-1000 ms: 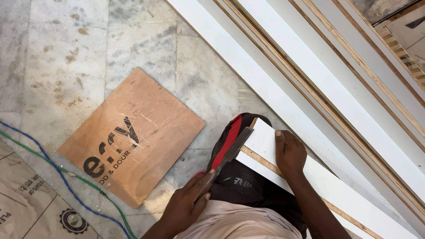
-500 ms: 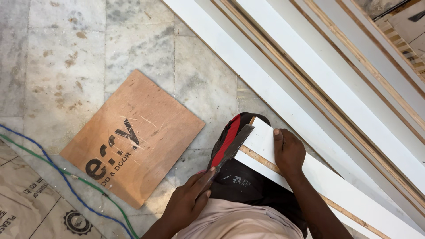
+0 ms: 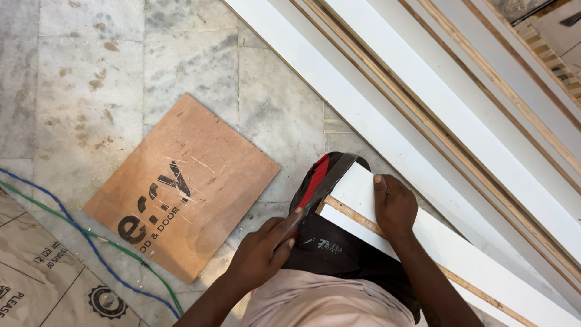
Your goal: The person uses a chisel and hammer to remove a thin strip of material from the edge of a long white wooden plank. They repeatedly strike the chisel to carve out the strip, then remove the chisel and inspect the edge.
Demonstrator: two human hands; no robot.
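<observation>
Boards lie in a long stack across the floor, and one white board rests over the person's lap, its near end at the knee. Right hand lies flat on top of this end, palm down and fingers spread, pressing it and not clenched around anything. Left hand is closed around the handle of a flat tool, dark with a red side; its blade lies against the edge of the white board. What kind of tool it is, I cannot tell for sure.

This board looks stiff and rather heavy for its width, a plywood core with a smooth white face. That face is probably slippery under a palm, so a grip on the raw brown edges seems safer than on the top. Because it is long, the far end may swing if only one end is held.

A brown plywood sheet lies just beside the left knee. Blue and green cables run past its corner.
</observation>
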